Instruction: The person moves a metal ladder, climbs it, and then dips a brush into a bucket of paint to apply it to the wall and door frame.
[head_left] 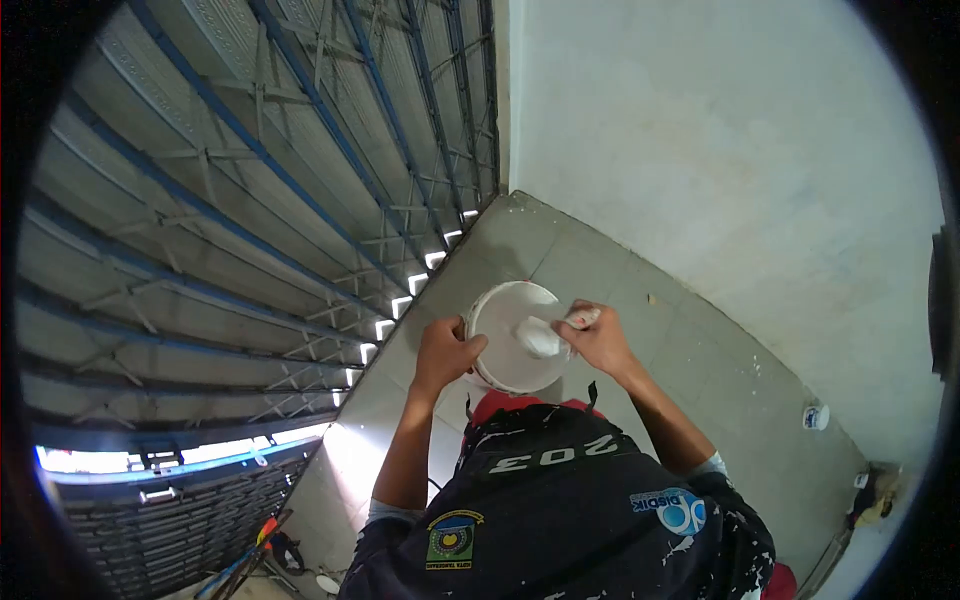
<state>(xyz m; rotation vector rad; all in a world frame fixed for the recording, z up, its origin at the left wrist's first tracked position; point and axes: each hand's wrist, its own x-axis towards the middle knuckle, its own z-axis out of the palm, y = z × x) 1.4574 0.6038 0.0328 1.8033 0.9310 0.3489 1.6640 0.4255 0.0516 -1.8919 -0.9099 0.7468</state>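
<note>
A round white bucket [503, 315] is tilted in front of my body, its open mouth facing up toward me. My left hand [447, 355] grips its left rim, with the thumb over the edge. At the bucket's right side, my right hand [604, 346] is closed around a white plastic pouch [543, 338] with a small red marking near the fingers. The pouch's lower part hangs inside the bucket mouth. Pale material lines the inside of the bucket; I cannot make out what it is.
A folding metal shutter [250, 200] with blue bars runs along the left. A whitish wall [720, 130] stands to the right. On the tiled floor [700, 360] sits a small white tub [816, 416] by the wall. Assorted items [875, 495] lie at the far right.
</note>
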